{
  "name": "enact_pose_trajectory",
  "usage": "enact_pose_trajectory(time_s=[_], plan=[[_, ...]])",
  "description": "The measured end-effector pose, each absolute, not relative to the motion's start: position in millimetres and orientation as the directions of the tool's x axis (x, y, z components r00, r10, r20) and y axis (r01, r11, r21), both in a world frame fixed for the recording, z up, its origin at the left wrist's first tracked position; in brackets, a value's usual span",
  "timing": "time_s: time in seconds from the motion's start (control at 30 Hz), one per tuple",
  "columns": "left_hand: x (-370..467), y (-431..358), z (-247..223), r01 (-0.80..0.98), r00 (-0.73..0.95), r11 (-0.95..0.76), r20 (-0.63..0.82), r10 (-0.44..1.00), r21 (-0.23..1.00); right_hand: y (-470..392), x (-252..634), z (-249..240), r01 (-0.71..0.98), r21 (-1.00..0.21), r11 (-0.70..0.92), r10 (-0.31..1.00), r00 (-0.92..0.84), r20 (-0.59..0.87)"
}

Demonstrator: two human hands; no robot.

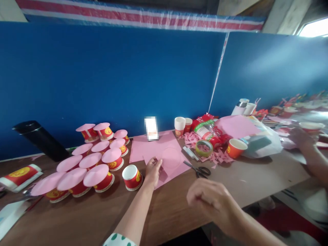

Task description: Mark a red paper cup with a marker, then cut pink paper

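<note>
Pinched in my left hand (153,171) is a pink paper sheet (171,163) with a faint circle on it, above larger pink sheets (143,147). My right hand (207,196) is raised over the table edge, blurred, its fingers curled; what they hold, if anything, is hidden. Black scissors (201,171) lie just beyond it. Left of my left hand stands a red and white paper cup (132,179) with no pink disc. Farther left, several red cups carry pink paper discs (96,175).
A black bottle (41,140) leans at the left. Rolled tape (204,148), pink scraps (221,156), an orange cup (236,148) and a red packet (205,128) lie to the right. Another person's hand (302,136) is at far right. A blue partition (115,75) stands behind.
</note>
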State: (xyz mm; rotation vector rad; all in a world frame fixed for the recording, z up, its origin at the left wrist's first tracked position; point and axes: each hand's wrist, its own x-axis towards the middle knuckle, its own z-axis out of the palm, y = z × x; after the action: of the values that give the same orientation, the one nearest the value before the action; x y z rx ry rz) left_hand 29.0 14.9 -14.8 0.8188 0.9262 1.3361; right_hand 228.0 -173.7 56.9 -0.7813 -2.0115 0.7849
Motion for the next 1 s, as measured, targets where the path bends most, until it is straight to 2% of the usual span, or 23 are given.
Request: enact_pose_trajectory(time_s=[0.03, 0.07, 0.1, 0.2, 0.3, 0.4, 0.53, 0.63, 0.73, 0.8, 0.87, 0.93, 1.0], plan=[[28.3, 14.9, -14.8, -0.435, 0.001, 0.077, -0.084, 0.996, 0.897, -148.2, 228.2, 64.4, 0.337, -0.746, 0.575, 0.801, -0.417, 0.429], [27.9, 14.9, -14.8, -0.433, 0.001, 0.073, -0.081, 0.997, 0.899, -126.1, 231.0, 66.1, 0.581, -0.689, 0.434, 0.901, -0.281, 0.331], [27.6, 14.9, -15.0, -0.425, 0.008, 0.071, -0.075, 0.997, 0.902, -108.9, 235.8, 63.1, 0.737, -0.598, 0.317, 0.945, -0.187, 0.270], [27.6, 15.6, -16.6, -0.400, 0.042, 0.072, -0.060, 0.997, 0.914, -84.8, 254.6, 40.3, 0.916, -0.365, 0.169, 0.978, -0.109, 0.178], [27.6, 16.6, -19.7, -0.388, 0.051, 0.067, -0.051, 0.997, 0.919, -82.2, 266.7, 20.9, 0.962, -0.232, 0.142, 0.971, -0.091, 0.219], [27.1, 17.0, -22.3, -0.404, 0.063, 0.070, -0.049, 0.997, 0.912, -78.3, 269.1, 14.5, 0.967, -0.201, 0.158, 0.970, -0.114, 0.215], [26.4, 17.0, -22.8, -0.440, 0.072, 0.076, -0.049, 0.996, 0.895, -69.5, 268.1, 19.3, 0.973, -0.217, 0.085, 0.991, -0.060, 0.116], [25.6, 17.2, -20.6, -0.467, 0.089, 0.092, -0.057, 0.994, 0.879, -67.7, 268.0, 25.6, 0.991, -0.124, 0.049, 0.998, -0.045, 0.038], [24.2, 16.7, -16.4, -0.490, 0.115, 0.107, -0.057, 0.992, 0.865, -69.7, 269.7, 27.9, 0.994, -0.053, 0.091, 0.996, -0.092, -0.009], [23.4, 16.3, -14.0, -0.498, 0.128, 0.123, -0.067, 0.990, 0.858, -70.7, 272.5, 26.3, 0.990, -0.064, 0.129, 0.992, -0.129, -0.001], [23.0, 16.5, -13.6, -0.500, 0.119, 0.137, -0.089, 0.989, 0.855, -69.8, 276.6, 24.4, 0.976, -0.155, 0.153, 0.988, -0.152, 0.012], [23.3, 17.6, -15.3, -0.494, 0.100, 0.130, -0.093, 0.991, 0.859, -66.5, 280.9, 25.0, 0.909, -0.365, 0.199, 0.978, -0.207, 0.018], [24.2, 18.9, -17.7, -0.485, 0.081, 0.110, -0.080, 0.993, 0.868, -61.1, 283.5, 29.0, 0.735, -0.640, 0.223, 0.965, -0.258, 0.040]])
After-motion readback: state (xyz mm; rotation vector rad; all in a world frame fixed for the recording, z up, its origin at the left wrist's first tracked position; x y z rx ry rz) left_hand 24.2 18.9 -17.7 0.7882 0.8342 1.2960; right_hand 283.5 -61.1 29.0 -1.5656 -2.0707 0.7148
